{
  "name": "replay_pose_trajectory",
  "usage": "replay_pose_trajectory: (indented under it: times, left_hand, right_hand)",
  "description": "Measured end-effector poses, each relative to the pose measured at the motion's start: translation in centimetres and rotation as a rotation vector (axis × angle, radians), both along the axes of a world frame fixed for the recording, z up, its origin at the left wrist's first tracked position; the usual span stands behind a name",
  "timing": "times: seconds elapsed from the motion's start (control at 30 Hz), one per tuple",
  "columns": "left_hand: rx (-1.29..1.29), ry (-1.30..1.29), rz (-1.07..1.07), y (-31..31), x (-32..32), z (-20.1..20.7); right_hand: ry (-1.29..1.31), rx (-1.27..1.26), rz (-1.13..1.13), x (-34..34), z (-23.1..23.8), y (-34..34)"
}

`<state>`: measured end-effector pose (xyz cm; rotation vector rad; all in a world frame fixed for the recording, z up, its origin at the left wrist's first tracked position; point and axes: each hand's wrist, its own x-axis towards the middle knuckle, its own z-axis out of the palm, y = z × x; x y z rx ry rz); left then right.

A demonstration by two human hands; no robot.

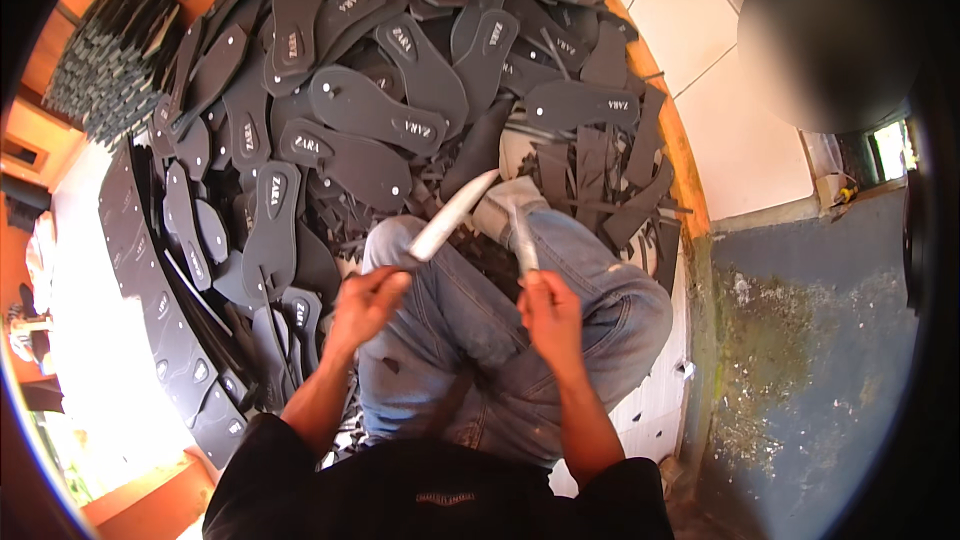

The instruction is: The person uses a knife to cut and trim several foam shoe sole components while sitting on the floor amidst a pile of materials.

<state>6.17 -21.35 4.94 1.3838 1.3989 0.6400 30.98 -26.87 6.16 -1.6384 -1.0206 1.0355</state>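
Observation:
My left hand (364, 302) is closed around the handle of a long pale knife (452, 215) whose blade points up and to the right. My right hand (549, 308) grips a shorter, narrow grey blade (522, 236) that points upward. The two blades stand apart, above my crossed legs in blue jeans (470, 340). A light grey shoe (510, 202) shows just beyond the blade tips.
A big heap of black sole-shaped cutouts (370, 110) covers the floor ahead and to the left. Black offcut strips (610, 180) lie to the right. Stacked dark sheets (110, 50) stand at upper left. A white tiled floor (730, 110) and a stained grey wall (810, 340) are on the right.

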Motion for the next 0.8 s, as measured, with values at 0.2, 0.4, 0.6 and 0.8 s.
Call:
replay_pose_trajectory:
  times: [0.2, 0.4, 0.6, 0.8]
  left_hand:
    - [-0.112, -0.213, -0.019, 1.0, 0.2, 1.7]
    - [0.288, 0.14, -0.023, 0.7, 0.4, -0.5]
    - [-0.423, -0.331, -0.151, 0.4, 0.9, 2.5]
    - [0.441, 0.091, -0.054, -0.7, 3.2, 0.4]
  right_hand:
    - [-0.288, -0.118, -0.083, 1.2, -1.1, 0.1]
    - [0.386, -0.208, -0.03, 2.3, 0.8, -0.8]
    - [-0.645, 0.223, -0.062, 0.7, -0.5, -0.3]
    - [0.417, -0.285, 0.045, -1.0, 1.2, -0.1]
